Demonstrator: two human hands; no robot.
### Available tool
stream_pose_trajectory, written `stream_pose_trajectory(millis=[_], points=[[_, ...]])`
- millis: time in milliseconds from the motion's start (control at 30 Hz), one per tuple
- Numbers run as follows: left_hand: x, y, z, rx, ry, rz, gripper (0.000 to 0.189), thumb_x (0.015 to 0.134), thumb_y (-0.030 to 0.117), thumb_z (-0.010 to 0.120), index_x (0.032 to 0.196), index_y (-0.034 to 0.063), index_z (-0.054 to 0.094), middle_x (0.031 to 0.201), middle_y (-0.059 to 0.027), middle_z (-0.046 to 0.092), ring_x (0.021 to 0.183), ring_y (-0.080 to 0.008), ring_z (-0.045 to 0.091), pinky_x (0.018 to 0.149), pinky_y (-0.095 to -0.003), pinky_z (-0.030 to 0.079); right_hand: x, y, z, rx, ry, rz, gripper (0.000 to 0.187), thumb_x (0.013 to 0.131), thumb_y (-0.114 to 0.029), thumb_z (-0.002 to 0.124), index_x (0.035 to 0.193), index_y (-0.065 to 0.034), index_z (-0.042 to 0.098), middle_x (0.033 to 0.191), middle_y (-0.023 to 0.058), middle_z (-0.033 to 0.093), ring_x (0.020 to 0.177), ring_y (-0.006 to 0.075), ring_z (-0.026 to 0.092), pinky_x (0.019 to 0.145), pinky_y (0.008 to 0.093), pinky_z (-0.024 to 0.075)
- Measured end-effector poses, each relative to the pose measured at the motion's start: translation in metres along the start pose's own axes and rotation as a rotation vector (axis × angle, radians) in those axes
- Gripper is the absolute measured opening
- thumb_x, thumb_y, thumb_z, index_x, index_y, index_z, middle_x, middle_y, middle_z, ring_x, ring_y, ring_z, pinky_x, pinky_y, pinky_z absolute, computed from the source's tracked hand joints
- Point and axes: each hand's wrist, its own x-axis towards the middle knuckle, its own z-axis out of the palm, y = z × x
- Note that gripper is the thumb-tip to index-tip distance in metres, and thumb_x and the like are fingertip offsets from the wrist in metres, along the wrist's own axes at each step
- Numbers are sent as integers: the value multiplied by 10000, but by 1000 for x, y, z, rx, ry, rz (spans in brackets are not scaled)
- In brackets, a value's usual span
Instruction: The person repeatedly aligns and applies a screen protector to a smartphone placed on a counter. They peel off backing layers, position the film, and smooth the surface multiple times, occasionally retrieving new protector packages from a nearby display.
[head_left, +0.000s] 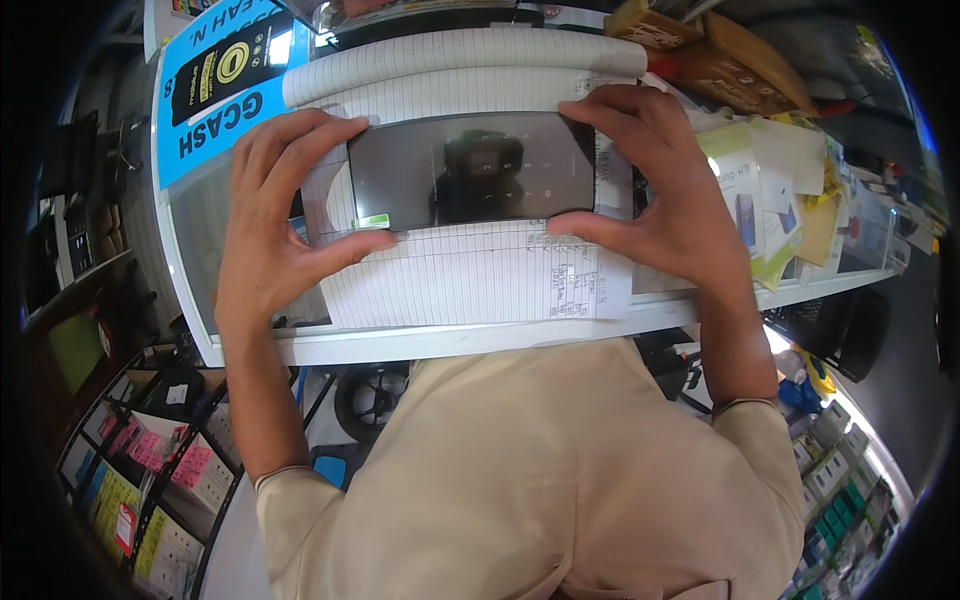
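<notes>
A dark smartphone (420, 169) lies sideways over an open ruled notebook (450, 285), its screen lit with a dim keypad and a dark reflection. A small green-and-white sticker tab (371, 221) sits at its lower left corner. Whether a clear film or glass covers the screen, I cannot tell. My left hand (274, 199) pinches the left end, fingertips on the far edge and thumb on the near edge. At the other end, my right hand (652, 176) grips the two long edges the same way. Handwriting fills part of the page near the right hand.
The notebook rests on a white-framed glass counter (450, 345). Left of it, a black product box (232, 67) lies on a blue printed sign (176, 161). Packets and papers (765, 187) pile up at right, before a brown wooden box (735, 60). Shelves of boxed goods (150, 465) stand lower left.
</notes>
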Motion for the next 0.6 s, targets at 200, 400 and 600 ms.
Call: stream_pose_trajectory(millis=[200,400,600], points=[[0,-1,2,0,7,1,863,603,492,991,1360,176,722,1383,-80,619,1334,-334,515,1111,-505,439,1,1,-1,-13,-12,-1,813,683,-360,985,1389,-113,666,1344,131,612,1257,351,562,1067,441,505],[-1,-2,2,-15,5,-6,848,613,489,994,1354,178,723,1388,-81,612,1335,-331,516,1111,-504,442,-1,1,-1,-7,-18,19,874,632,-334,1012,1408,-119,675,1381,110,591,1291,330,570,1071,426,506],[2,9,-5,-110,85,-8,844,636,418,997,1375,154,687,1389,-99,603,1326,-335,531,1128,-493,426,0,-12,-9,-51,62,-39,830,672,-349,996,1387,-106,654,1346,127,617,1248,360,575,1064,439,506]])
